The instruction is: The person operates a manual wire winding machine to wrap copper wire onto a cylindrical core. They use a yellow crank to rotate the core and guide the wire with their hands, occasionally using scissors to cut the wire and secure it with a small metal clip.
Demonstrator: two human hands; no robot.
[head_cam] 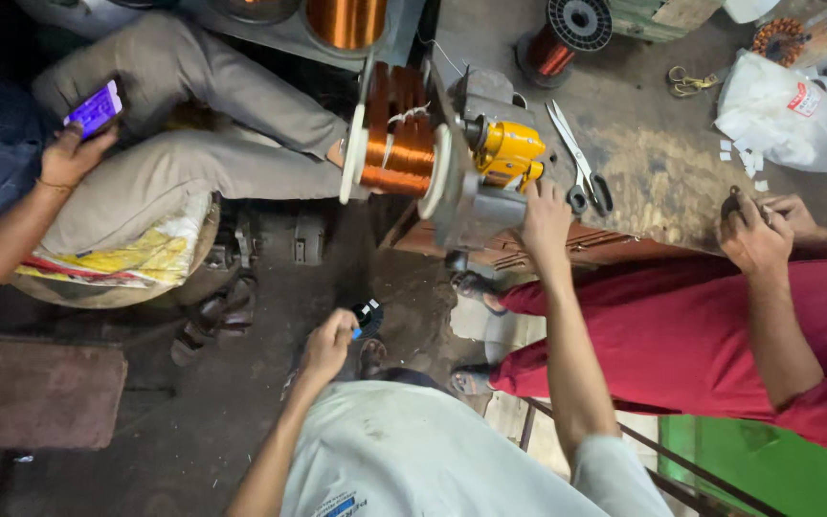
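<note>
Looking down from the head camera, the person's left hand is closed around a small black-and-blue object, held low over the dark floor, well apart from the counter. The right hand reaches up to the grey winding machine at the counter's edge, fingers curled and resting against its housing just below the yellow round motor part; whether it grips anything cannot be told. A large spool of copper wire with white flanges sits mounted on the machine's left side, tilted.

On the worn grey counter, a pair of steel scissors with black handles lies just beside the right hand. Farther back stands a smaller black-flanged spool of reddish wire, and a crumpled white plastic bag lies to the right.

A second person in red clothing sits near, both hands closed on a small dark part. A third person in grey trousers sits at left, one hand holding a lit phone.
</note>
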